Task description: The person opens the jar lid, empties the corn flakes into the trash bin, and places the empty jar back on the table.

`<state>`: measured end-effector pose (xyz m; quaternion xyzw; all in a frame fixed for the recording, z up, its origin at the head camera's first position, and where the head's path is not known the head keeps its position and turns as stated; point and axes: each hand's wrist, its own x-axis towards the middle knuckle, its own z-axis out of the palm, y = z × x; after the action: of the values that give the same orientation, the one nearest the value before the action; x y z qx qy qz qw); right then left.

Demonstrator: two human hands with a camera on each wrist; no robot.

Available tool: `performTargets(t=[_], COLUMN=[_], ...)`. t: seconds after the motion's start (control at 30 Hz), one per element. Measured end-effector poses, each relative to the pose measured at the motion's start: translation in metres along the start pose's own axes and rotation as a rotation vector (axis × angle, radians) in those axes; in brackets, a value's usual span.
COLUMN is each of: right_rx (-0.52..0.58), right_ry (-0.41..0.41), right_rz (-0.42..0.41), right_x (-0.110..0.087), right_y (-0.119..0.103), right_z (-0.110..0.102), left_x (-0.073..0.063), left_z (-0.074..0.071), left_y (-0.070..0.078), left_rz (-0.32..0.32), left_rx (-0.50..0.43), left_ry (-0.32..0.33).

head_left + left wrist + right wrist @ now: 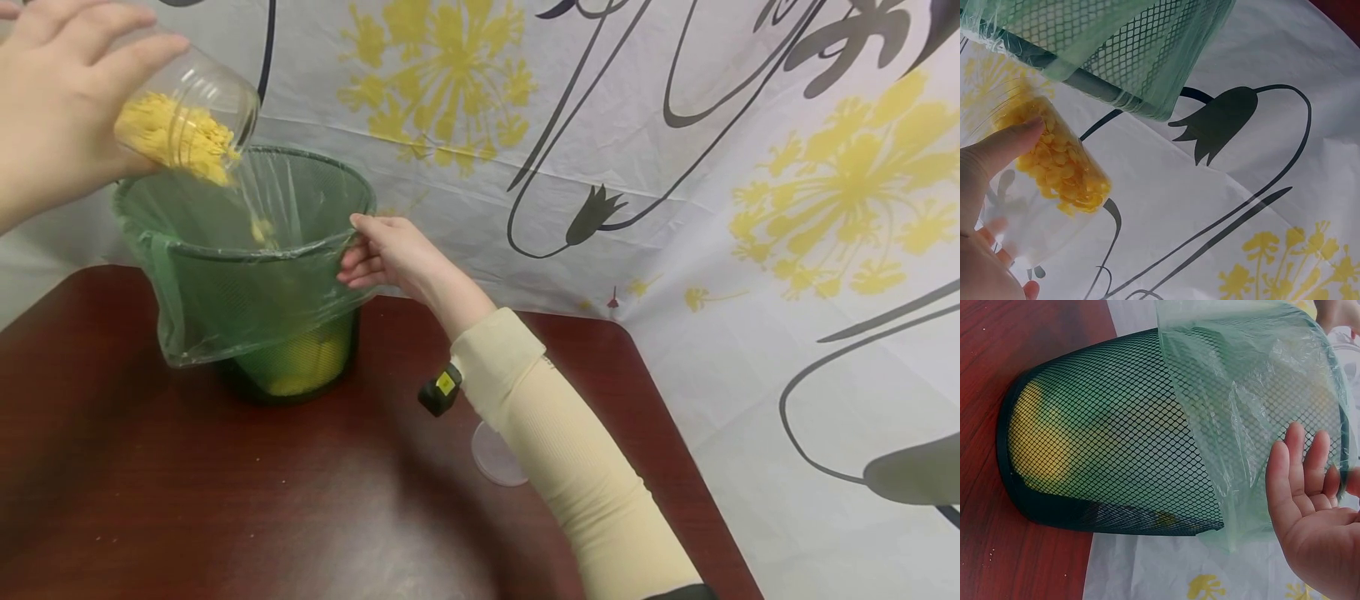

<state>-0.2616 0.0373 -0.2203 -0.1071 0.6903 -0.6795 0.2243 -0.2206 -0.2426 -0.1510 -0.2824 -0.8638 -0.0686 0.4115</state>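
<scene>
At ten o'clock, grasping tilted clear jar (197, 112) of yellow pieces (176, 137) in fingers of left hand (71, 104); probably light, rigid, slick, best held round the body. Beyond, pinching lined rim of bin (1129, 431) at four o'clock with right hand (397, 254).

Bin (333, 354) sat on tbl (337, 508), cloth (637, 117) behind, liner (217, 308) in it; jar (202, 100) in L hand (71, 96) above L side, R hand (401, 258) at R, disc (495, 457) front-R.
</scene>
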Motion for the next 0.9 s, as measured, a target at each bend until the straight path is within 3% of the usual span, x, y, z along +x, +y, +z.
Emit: performTargets(t=[0.27,0.5,0.77,0.9], right_rx=[0.0,-0.004,-0.008,-0.01], right_ry=[0.006,0.003,0.0,0.004], right_rz=[0.013,0.004,-0.005,-0.002], right_x=[-0.0006,0.0004,-0.0003,-0.0003], right_y=[-0.0009,-0.0001,0.0003,0.0001], right_z=[0.0015,0.0009,-0.0002,0.0], left_x=[0.0011,0.0017,0.0062,0.0071], left_z=[-0.0031,-0.003,-0.0066,-0.0067], left_y=[0.0032,0.0019,0.0063,0.0053], left_rz=[-0.011,0.016,-0.067,-0.064], left_rx=[0.049,0.032,0.061,0.07], left_ry=[-0.054,-0.047,-0.142,-0.148])
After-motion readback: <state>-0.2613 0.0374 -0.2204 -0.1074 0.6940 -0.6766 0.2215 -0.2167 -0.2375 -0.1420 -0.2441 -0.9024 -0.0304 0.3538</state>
